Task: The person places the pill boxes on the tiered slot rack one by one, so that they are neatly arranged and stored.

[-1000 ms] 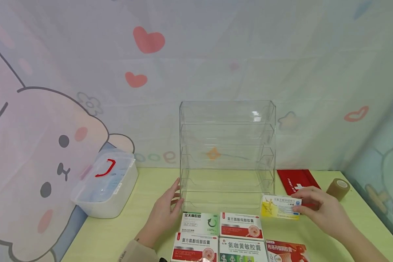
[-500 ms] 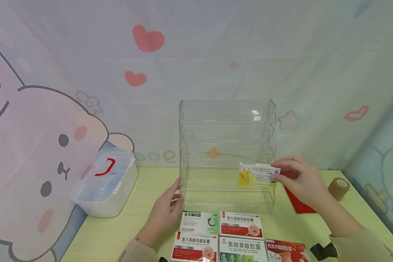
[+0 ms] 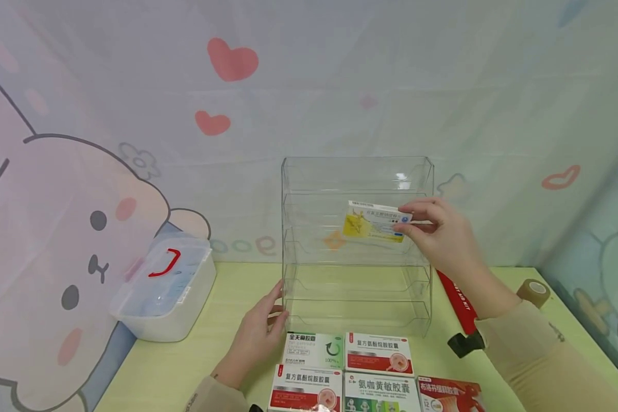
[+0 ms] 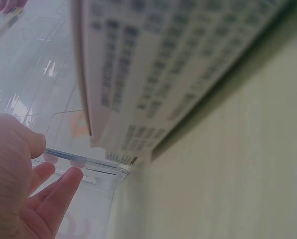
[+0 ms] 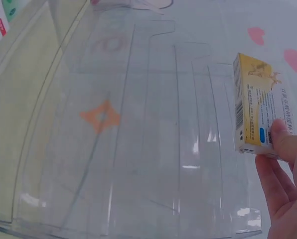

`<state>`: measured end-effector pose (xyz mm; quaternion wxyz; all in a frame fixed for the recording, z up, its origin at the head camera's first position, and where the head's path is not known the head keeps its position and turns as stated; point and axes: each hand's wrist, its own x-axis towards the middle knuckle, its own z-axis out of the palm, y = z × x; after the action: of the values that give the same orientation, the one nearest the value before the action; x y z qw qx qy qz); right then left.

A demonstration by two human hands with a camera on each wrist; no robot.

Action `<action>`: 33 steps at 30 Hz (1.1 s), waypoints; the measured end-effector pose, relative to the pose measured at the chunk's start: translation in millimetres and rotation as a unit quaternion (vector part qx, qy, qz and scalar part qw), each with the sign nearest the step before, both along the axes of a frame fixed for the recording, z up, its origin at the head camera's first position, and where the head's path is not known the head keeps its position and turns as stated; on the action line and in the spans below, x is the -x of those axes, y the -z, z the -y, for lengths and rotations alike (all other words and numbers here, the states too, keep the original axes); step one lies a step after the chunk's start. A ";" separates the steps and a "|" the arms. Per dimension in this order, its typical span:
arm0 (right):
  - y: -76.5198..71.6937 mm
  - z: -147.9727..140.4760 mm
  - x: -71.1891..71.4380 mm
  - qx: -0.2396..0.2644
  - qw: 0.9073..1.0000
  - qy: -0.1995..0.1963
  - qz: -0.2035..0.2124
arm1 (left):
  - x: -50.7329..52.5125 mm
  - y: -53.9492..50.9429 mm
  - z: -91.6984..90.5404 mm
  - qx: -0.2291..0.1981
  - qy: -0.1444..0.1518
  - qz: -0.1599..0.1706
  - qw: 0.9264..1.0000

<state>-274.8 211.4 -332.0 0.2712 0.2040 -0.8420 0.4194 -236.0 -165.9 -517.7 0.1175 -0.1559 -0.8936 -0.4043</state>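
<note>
R hand [image 3: 440, 233] pinches yellow/wht box [image 3: 373, 222] btwn thumb & fingers at its R end; box is slightly tilted, in front of clear rack [image 3: 355, 282] at mid-upper tiers, can't tell if touching. L hand [image 3: 257, 333] grips rack's lower L edge. Just in front of rack, on table [image 3: 237, 286]: 5 med boxes [image 3: 378, 355], flat, 2 rows. R of rack: red kit [image 3: 457, 300], partly hidden, & tan roll [image 3: 533, 293]. Well L: wht case [image 3: 187, 309] w/ red handle [image 3: 171, 265].

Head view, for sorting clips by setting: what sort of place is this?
Probably a staged tabletop corner indoors: a cartoon backdrop hangs behind a clear tiered rack, with medicine boxes laid in front.
</note>
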 end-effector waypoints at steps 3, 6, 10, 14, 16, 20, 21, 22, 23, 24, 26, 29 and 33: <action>-10.9 11.0 10.6 0.014 1.000 0.007 -0.010 | -0.6 -0.3 0.4 0.000 -0.001 -0.002 1.000; -22.4 21.0 20.7 0.011 0.999 0.028 -0.021 | -0.9 -0.6 0.3 0.004 -0.003 -0.004 1.000; -38.9 33.2 33.4 0.004 0.998 0.048 -0.035 | -1.4 -0.3 0.1 0.006 -0.004 -0.004 1.000; -52.9 44.6 45.7 0.013 0.997 0.059 -0.044 | -2.0 0.6 -0.4 0.004 -0.004 0.003 1.000; -57.7 50.0 51.9 0.023 0.997 0.063 -0.047 | -1.8 0.8 -0.5 0.004 -0.004 0.005 1.000; -63.6 60.8 61.8 0.045 0.996 0.061 -0.046 | -1.7 1.0 -1.2 0.002 -0.003 0.008 1.000; -64.3 63.6 63.9 0.047 0.996 0.061 -0.043 | -2.0 1.0 -1.5 0.000 -0.003 0.009 1.000; -64.8 66.4 66.0 0.050 0.996 0.060 -0.040 | -2.2 1.3 -1.7 0.000 -0.003 0.008 1.000; -65.1 69.0 68.2 0.050 0.996 0.060 -0.037 | -2.5 1.5 -2.1 0.000 -0.002 0.007 1.000; -65.2 71.5 70.3 0.049 0.996 0.061 -0.035 | -3.1 1.5 -2.4 -0.002 -0.001 0.007 1.000; -65.4 75.6 75.3 0.040 0.997 0.064 -0.033 | -4.0 1.7 -3.1 -0.005 0.000 0.006 1.000; -66.0 79.2 80.9 0.012 0.996 0.073 -0.041 | -5.0 1.4 -4.2 -0.006 0.003 0.002 1.000; -67.1 80.6 86.5 -0.016 0.996 0.077 -0.045 | -5.0 0.9 -5.0 -0.002 0.005 0.000 1.000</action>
<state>-361.3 130.9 -264.9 0.3367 0.1614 -0.8490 0.3738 -231.0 -160.9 -518.5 0.1162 -0.1603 -0.8918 -0.4067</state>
